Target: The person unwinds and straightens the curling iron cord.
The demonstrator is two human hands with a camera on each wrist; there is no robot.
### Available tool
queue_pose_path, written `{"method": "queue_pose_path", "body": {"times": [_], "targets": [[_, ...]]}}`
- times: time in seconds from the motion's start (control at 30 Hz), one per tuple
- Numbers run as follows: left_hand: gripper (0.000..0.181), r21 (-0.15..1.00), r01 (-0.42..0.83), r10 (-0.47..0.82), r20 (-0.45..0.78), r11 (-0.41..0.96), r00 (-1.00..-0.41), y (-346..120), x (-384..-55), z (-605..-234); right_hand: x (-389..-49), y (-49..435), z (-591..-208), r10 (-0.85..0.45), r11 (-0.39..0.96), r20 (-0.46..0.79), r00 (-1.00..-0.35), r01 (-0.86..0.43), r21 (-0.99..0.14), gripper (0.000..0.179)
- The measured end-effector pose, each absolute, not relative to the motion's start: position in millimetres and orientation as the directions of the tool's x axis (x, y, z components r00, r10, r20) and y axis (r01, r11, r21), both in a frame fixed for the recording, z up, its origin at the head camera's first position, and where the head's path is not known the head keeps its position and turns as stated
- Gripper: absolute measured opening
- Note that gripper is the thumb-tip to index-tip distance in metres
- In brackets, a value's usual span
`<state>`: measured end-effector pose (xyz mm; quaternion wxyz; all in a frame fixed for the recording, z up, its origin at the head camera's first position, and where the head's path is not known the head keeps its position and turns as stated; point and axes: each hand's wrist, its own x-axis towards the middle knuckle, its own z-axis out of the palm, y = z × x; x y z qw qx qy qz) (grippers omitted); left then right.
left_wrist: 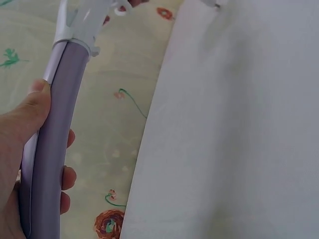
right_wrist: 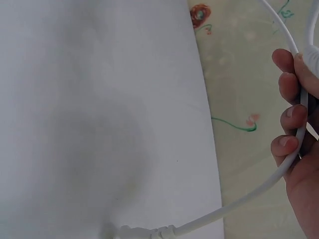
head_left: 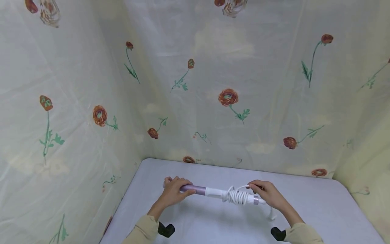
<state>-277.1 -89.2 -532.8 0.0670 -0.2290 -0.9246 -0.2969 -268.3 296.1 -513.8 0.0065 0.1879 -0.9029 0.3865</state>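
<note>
A curling iron point(head_left: 198, 190) with a purple barrel and a white handle is held roughly level above the table. Its white cord point(head_left: 237, 197) is wound in several loops round the handle. My left hand point(head_left: 175, 190) grips the barrel; in the left wrist view the thumb lies along the clip side of the purple barrel point(left_wrist: 62, 114) and fingertips show on the other side. My right hand point(head_left: 268, 192) pinches a length of the cord beside the handle's end. In the right wrist view, curled fingers hold that cord point(right_wrist: 239, 203), and its plug end point(right_wrist: 142, 232) hangs below.
Beneath both hands is a table with a white cover point(head_left: 213, 223). Cloth hangings printed with flowers point(head_left: 195, 112) enclose it at the back and both sides. Black wrist pieces point(head_left: 166, 230) show at both sleeves.
</note>
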Motion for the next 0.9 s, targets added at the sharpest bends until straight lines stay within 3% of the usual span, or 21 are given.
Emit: {"method": "queue_pose_path", "body": {"times": [0.13, 0.27, 0.47, 0.67, 0.9], "targets": [[0.038, 0.559, 0.445, 0.382, 0.234, 0.699, -0.894, -87.9, -277.6, -530.8, -267.5, 298.3, -517.0, -0.345, 0.595, 0.156, -0.926, -0.344, -0.726, 0.028], [0.038, 0.6, 0.419, 0.36, 0.223, 0.681, -0.906, -86.4, -278.5, -528.6, -264.2, 294.9, -523.6, -0.356, 0.575, 0.189, -0.915, -0.374, -0.728, 0.016], [0.036, 0.593, 0.415, 0.325, 0.259, 0.69, -0.91, -84.1, -281.0, -523.5, -255.4, 283.4, -537.7, -0.256, 0.618, 0.078, -0.964, -0.225, -0.753, 0.019], [0.035, 0.554, 0.406, 0.298, 0.279, 0.726, -0.913, -81.2, -280.6, -524.7, -246.6, 278.0, -559.9, -0.334, 0.602, 0.165, -0.928, -0.345, -0.72, 0.019], [0.036, 0.536, 0.394, 0.276, 0.29, 0.747, -0.917, -77.7, -278.8, -526.3, -231.8, 270.9, -570.4, -0.373, 0.581, 0.11, -0.921, -0.325, -0.746, 0.026]]}}
